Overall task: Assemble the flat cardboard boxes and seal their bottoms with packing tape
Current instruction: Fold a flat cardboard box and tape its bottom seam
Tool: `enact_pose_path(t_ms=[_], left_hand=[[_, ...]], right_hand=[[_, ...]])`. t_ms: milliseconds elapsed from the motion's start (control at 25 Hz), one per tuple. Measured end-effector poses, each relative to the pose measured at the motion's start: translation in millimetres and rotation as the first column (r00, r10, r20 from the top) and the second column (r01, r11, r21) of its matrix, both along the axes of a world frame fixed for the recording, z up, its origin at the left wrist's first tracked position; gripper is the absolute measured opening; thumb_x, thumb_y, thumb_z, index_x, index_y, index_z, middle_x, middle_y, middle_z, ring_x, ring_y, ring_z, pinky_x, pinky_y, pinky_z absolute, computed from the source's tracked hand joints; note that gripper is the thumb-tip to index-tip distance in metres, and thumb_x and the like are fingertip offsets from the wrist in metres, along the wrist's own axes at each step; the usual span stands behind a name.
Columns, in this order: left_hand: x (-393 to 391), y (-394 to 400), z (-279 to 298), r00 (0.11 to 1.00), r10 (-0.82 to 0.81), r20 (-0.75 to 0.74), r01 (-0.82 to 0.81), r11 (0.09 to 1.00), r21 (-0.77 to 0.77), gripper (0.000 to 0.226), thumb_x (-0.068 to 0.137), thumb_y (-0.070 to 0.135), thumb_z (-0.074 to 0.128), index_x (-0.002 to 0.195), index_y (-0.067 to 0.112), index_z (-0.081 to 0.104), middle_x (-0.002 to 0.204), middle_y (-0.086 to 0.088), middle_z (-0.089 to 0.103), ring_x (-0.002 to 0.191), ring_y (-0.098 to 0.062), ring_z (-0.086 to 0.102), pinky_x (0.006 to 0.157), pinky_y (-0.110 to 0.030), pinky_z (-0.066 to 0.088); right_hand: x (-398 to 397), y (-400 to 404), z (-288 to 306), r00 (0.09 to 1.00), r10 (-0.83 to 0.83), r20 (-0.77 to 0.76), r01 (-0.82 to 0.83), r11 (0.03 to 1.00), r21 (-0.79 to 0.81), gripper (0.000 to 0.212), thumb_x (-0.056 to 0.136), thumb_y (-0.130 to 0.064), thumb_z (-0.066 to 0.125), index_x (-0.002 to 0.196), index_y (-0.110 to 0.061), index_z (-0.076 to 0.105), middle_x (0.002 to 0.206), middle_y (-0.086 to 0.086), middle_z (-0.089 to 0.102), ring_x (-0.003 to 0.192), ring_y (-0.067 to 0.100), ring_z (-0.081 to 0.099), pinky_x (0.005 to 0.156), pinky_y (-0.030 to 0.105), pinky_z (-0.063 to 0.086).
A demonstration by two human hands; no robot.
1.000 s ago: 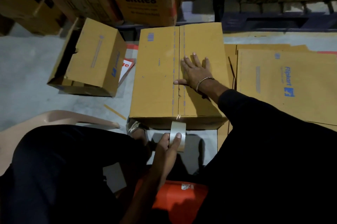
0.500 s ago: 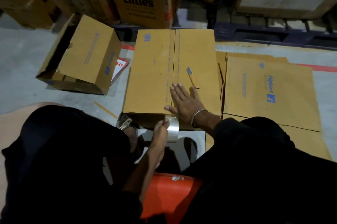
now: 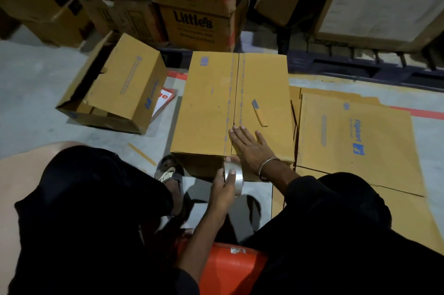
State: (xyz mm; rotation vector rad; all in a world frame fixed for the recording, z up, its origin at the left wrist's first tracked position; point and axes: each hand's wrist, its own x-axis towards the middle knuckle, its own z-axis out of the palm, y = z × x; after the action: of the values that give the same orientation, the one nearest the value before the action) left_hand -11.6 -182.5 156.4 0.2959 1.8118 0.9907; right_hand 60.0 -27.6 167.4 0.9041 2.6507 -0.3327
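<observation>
Assembled cardboard box (image 3: 211, 107) bottom-up on the concrete floor (image 3: 28, 102), flaps meeting along a centre seam, small cutter (image 3: 258, 112) lying on the right flap. Right hand (image 3: 249, 148) flat, fingers straight, pressing the seam near the box's near edge. Left hand (image 3: 224, 186) gripping a clear packing tape roll (image 3: 235, 174) against that edge; flat boxes (image 3: 355, 140) just right, another assembled box (image 3: 120, 88) on its side to the left.

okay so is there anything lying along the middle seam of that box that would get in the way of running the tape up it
Mostly no. The right hand lies flat over the near end of the seam on the box. Beyond its fingertips the seam looks bare. A small cutter lies beside it on the right flap, apart from the seam. The left hand holds the tape roll at the near edge.
</observation>
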Motion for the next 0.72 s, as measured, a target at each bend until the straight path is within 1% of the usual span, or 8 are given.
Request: enact_pose_path(t_ms=[120,200,360,440,520,600,640,720], left_hand=[[-2.0,-5.9,5.4,0.997,0.074,0.032,-0.070,0.993,-0.095,0.042,0.103,0.054,0.053,0.111,0.014,0.063,0.097,-0.002,0.068,0.086,-0.017,0.064,0.072,-0.029,0.052],[-4.8,-9.4,1.8,0.997,0.078,0.002,-0.077,0.990,-0.120,0.040,0.098,0.055,0.058,0.097,0.015,0.062,0.088,-0.005,0.067,0.083,-0.025,0.066,0.074,-0.040,0.058],[-4.3,-10.8,-0.3,0.997,0.066,-0.051,-0.073,0.986,-0.149,0.036,0.101,0.044,0.061,0.084,0.013,0.056,0.080,-0.004,0.056,0.079,-0.026,0.057,0.067,-0.034,0.040],[-9.4,-11.4,-15.8,0.994,0.106,-0.017,-0.108,0.982,-0.155,0.037,0.100,0.041,0.064,0.076,0.015,0.052,0.071,0.000,0.050,0.069,-0.021,0.050,0.060,-0.033,0.033],[-9.4,-10.8,-13.5,0.992,0.123,-0.008,-0.122,0.980,-0.158,0.042,0.099,0.039,0.067,0.069,0.018,0.048,0.065,0.001,0.045,0.064,-0.019,0.044,0.060,-0.033,0.030],[-11.3,-12.5,-23.4,0.992,0.123,0.023,-0.118,0.982,-0.149,0.044,0.097,0.040,0.069,0.067,0.019,0.045,0.065,0.000,0.042,0.064,-0.020,0.041,0.063,-0.034,0.028],[-12.6,-13.1,-23.2,0.991,0.135,0.021,-0.130,0.980,-0.149,0.043,0.096,0.042,0.070,0.068,0.019,0.046,0.066,0.000,0.043,0.065,-0.020,0.042,0.064,-0.034,0.029],[-14.5,-14.2,-21.2,0.986,0.168,0.018,-0.164,0.977,-0.133,0.039,0.089,0.049,0.075,0.077,0.016,0.058,0.072,-0.001,0.056,0.068,-0.021,0.053,0.064,-0.032,0.038]], right_hand=[[-3.5,1.7,3.7,1.000,-0.027,-0.001,0.027,0.998,-0.055,0.109,0.072,-0.084,-0.006,0.164,-0.025,-0.013,0.171,-0.004,-0.019,0.158,0.018,-0.015,0.127,0.055,-0.001],[-6.4,2.4,7.1,0.999,-0.047,-0.004,0.046,0.996,-0.081,0.107,0.076,-0.084,0.000,0.164,-0.024,-0.011,0.172,-0.003,-0.018,0.158,0.019,-0.014,0.127,0.057,0.001],[-9.9,13.4,25.9,0.997,-0.083,-0.004,0.078,0.955,-0.286,0.098,0.095,-0.068,0.052,0.166,-0.024,-0.001,0.173,-0.002,-0.010,0.159,0.021,-0.009,0.125,0.062,0.002],[-16.0,26.6,49.7,0.969,-0.238,-0.059,0.168,0.820,-0.548,0.091,0.093,-0.061,0.064,0.164,-0.028,0.019,0.172,0.002,0.012,0.157,0.023,0.012,0.124,0.057,0.014],[-17.5,43.4,62.9,0.768,-0.609,-0.197,0.280,0.596,-0.752,0.062,0.091,-0.050,0.073,0.147,-0.029,0.054,0.151,0.002,0.051,0.134,0.019,0.049,0.115,0.044,0.038],[-15.3,62.6,63.0,0.431,-0.844,-0.318,0.478,0.513,-0.713,0.029,0.090,-0.039,0.078,0.116,-0.027,0.074,0.121,-0.002,0.070,0.103,0.015,0.065,0.095,0.039,0.056],[-11.6,71.0,57.6,0.379,-0.852,-0.362,0.610,0.524,-0.595,0.027,0.088,-0.038,0.080,0.111,-0.025,0.075,0.113,-0.001,0.073,0.095,0.015,0.066,0.084,0.036,0.058],[-4.2,80.5,46.5,0.474,-0.809,-0.349,0.764,0.574,-0.293,0.040,0.085,-0.039,0.083,0.117,-0.019,0.071,0.109,0.003,0.072,0.095,0.021,0.066,0.076,0.035,0.057]])
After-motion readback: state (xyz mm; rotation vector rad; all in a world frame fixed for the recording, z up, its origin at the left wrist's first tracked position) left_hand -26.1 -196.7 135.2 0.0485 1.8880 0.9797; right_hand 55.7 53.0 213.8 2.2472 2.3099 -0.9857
